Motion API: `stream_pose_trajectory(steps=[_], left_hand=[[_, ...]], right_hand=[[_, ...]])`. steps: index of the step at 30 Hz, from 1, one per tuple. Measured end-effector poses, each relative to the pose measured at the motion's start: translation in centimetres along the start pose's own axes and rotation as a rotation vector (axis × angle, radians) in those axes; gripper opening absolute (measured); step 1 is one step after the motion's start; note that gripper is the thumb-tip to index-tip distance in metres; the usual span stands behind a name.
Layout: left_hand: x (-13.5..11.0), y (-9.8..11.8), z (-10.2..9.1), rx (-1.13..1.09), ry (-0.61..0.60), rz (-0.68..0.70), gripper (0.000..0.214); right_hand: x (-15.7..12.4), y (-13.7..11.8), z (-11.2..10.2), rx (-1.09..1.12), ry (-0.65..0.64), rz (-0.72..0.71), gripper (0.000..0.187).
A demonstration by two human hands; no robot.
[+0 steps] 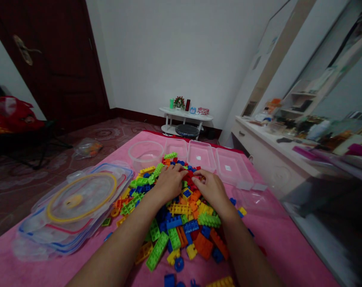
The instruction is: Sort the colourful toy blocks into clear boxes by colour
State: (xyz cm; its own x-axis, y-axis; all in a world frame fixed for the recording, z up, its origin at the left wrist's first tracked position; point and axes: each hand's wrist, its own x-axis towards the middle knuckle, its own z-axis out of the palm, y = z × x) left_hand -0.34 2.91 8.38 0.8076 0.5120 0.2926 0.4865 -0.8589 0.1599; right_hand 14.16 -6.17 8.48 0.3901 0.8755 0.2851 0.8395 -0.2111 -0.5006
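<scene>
We see both hands in the middle of a heap of plastic building blocks (181, 227), which lies spread over a pink cloth (288, 247). The left hand (169, 181) and the right hand (211, 189) meet at the far edge of the heap. Their fingers are curled in narrow, and the tips of both close on a small red block (190, 176) held between them. How much of that block is hidden under the fingers we cannot tell.

The blocks are bright and studded, in lime green, orange, blue, yellow and red. Most are short bricks and a few are long bars. They lie jumbled and overlapping at every angle, and some loose ones have scattered toward the near edge.

Just beyond the heap stands a round clear bowl (145, 153). To its right is a row of three shallow clear trays (233, 169), side by side and touching. To the left of the heap, near the blocks, rests a stack of clear lids (73, 207) with yellow, blue and red seals.

Well apart, against the back wall, we see a small white table (185, 115) carrying a few small items. A dark door (58, 59) is at the left, and a white dresser (273, 147) runs along the right.
</scene>
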Motion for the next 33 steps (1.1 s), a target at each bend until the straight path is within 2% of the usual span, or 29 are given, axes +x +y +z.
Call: stream_pose_trajectory(steps=[6, 9, 16, 20, 25, 28, 33], left_hand=[[0.2, 0.0, -0.1, -0.025, -0.063, -0.101, 0.031], [0.2, -0.1, 0.0, -0.070, -0.051, -0.111, 0.029], [0.5, -0.4, 0.0, -0.195, -0.027, -0.105, 0.025], [0.5, -0.1, -0.7, -0.226, -0.011, -0.122, 0.025], [0.4, 0.5, -1.7, -0.294, 0.005, -0.102, 0.020], [0.3, 0.8, -2.1, -0.321, 0.034, -0.105, 0.021], [0.3, 1.0, -2.5, -0.396, 0.064, -0.121, 0.034]], right_hand=[[-0.2, 0.0, -0.5, -0.046, -0.067, 0.001, 0.027], [-0.4, 0.1, -0.3, -0.068, -0.087, -0.019, 0.036], [-0.4, 0.3, -0.1, -0.066, -0.121, -0.047, 0.037], [-0.3, 0.3, -0.1, 0.031, -0.097, -0.078, 0.042], [-0.1, -0.4, -0.4, 0.296, -0.070, -0.136, 0.033], [-0.2, -1.0, -0.9, 0.387, -0.088, -0.115, 0.024], [-0.3, -1.3, -1.5, 0.430, -0.092, -0.069, 0.023]])
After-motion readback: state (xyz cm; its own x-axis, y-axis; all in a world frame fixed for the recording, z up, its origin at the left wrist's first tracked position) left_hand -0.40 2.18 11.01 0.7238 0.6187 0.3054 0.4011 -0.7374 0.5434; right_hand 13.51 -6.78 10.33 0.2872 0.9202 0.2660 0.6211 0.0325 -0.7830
